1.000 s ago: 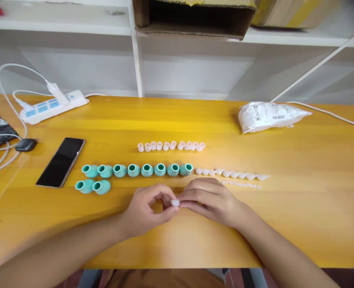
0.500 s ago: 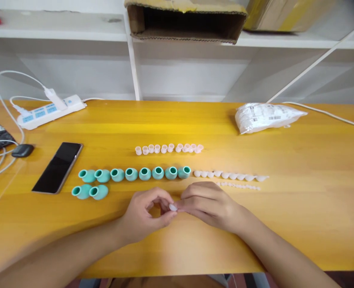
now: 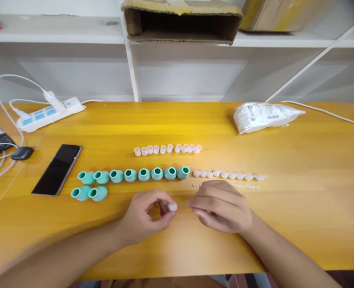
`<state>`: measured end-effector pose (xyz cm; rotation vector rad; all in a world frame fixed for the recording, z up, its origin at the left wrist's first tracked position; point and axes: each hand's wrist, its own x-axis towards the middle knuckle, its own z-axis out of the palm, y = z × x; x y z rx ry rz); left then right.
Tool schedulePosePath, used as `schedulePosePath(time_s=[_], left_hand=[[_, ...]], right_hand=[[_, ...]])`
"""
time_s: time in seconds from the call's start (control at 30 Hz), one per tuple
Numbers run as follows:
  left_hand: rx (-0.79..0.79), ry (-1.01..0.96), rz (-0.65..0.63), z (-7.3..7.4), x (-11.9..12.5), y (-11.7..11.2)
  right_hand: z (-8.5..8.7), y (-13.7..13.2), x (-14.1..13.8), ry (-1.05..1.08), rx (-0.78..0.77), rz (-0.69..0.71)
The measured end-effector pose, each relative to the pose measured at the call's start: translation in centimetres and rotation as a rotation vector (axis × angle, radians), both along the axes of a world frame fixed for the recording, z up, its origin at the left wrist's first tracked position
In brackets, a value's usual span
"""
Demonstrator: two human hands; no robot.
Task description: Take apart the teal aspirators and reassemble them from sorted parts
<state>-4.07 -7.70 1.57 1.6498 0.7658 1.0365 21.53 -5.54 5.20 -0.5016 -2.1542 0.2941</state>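
My left hand pinches a small white cap between thumb and fingertips, just above the yellow wooden table. My right hand hovers a short way to the right of the cap, fingers curled loosely, and I see nothing in them. Behind my hands runs a row of teal rubber pieces, with two more teal pieces set in front at the left. To the right lie a row of white cone-like pieces and a line of tiny white parts. Further back stands a row of small white cups.
A black phone lies at the left, beyond it a white power strip with cables and a dark small case. A white plastic bag sits at the back right. White shelving carries a cardboard box.
My right hand has let go of the white cap and drawn away to the right; the left hand keeps the cap. The view has shifted slightly.
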Motion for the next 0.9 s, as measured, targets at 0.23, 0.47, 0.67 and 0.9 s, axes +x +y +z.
schedulePosePath(time_s=[0.23,0.47,0.67,0.9], left_hand=[[0.145,0.207,-0.052,0.5,-0.2,0.4],[0.447,0.458,-0.026,0.4,-1.2,1.1],[0.548,0.716,-0.055,0.8,-2.9,1.6],[0.545,0.772,-0.163,0.5,-3.0,1.9]], right_hand=[[1.4,-0.1,1.2,0.115,0.124,-0.151],[0.8,0.6,0.9,0.080,0.104,-0.140],[0.2,1.4,1.4,0.003,0.110,-0.166],[-0.4,2.8,2.9,0.015,0.084,-0.394]])
